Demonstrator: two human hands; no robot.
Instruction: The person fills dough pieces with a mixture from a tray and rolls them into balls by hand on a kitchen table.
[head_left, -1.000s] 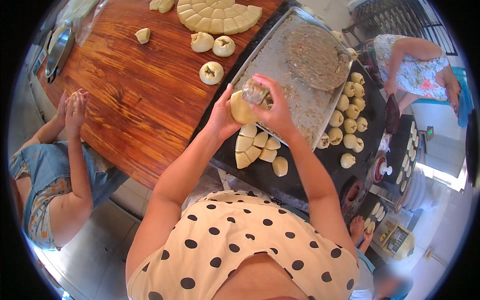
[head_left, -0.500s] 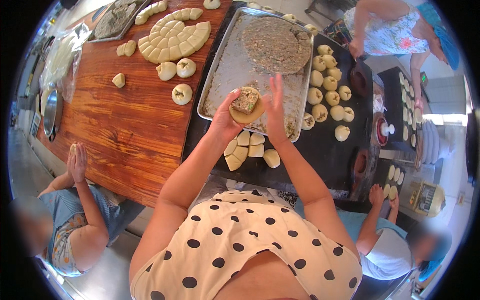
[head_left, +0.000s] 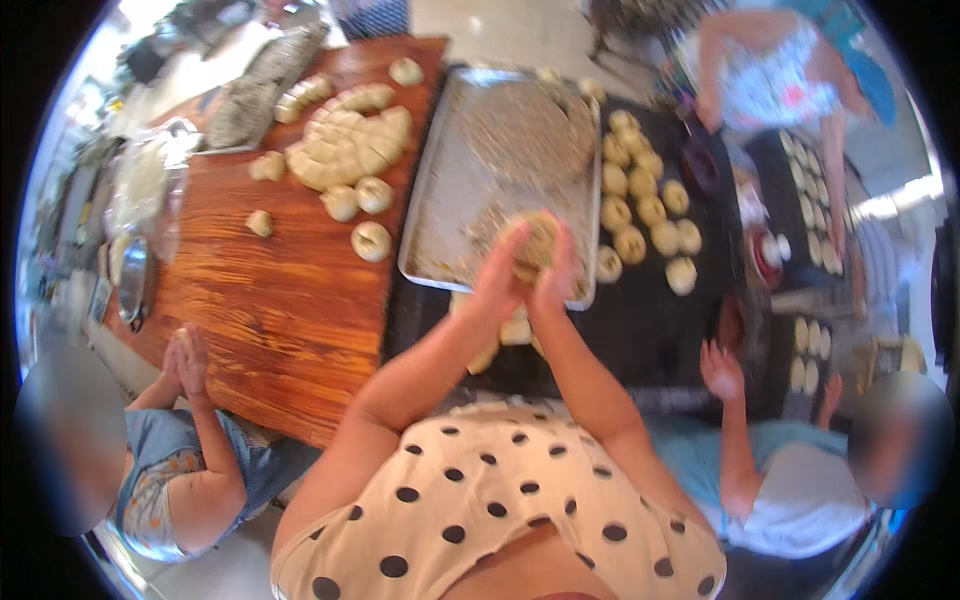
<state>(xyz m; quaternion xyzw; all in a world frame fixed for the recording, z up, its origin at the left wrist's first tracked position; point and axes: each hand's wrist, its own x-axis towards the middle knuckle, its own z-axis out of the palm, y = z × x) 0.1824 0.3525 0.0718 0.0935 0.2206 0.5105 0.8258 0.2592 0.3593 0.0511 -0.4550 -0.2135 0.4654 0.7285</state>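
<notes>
My left hand (head_left: 500,272) and my right hand (head_left: 557,275) are cupped together around a round of dough with filling (head_left: 537,242), pressing it from both sides. The picture is blurred there, and my fingers hide part of the dough. Below it lies a metal tray (head_left: 432,215), its near end under my hands. A flat slab of brownish filling (head_left: 530,135) covers the tray's far part, with crumbs scattered nearer. Cut dough pieces (head_left: 515,330) show partly beneath my wrists. Right of the tray, several filled dough balls (head_left: 650,210) rest on the black surface.
On the wooden table (head_left: 280,340) at left sit a cut dough round (head_left: 350,148), a few dough balls (head_left: 371,241) and a metal bowl (head_left: 133,280). A co-worker's hands (head_left: 187,358) press together at left. Other people stand at right by trays of flat dough pieces (head_left: 808,200).
My right hand has closed in against the left, and the dough with its filling is now enclosed between both palms. The whole view has shifted. The right-hand co-worker's hand has lifted off the dough pieces.
</notes>
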